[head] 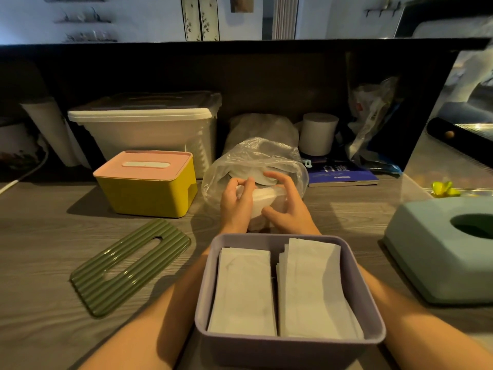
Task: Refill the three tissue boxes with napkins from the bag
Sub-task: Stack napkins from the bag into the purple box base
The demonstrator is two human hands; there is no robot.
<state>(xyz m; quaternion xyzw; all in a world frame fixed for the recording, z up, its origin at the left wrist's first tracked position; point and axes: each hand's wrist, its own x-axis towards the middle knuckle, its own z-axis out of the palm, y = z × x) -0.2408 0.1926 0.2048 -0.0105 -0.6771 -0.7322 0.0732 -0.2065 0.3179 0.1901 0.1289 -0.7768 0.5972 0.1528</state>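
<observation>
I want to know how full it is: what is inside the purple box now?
Inside the purple box lie two stacks of white napkins side by side, filling most of it. The box bottom under them is covered, so how deep the stacks go cannot be seen.

Single head-mounted wide-angle view, looking forward and steeply down from directly above the purple tissue box [290,340], close over the worktop [53,236], back wall beyond.

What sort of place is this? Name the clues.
Probably a home desk or counter used for storage: a lidded plastic bin, a toilet roll and a book sit against the back.
</observation>
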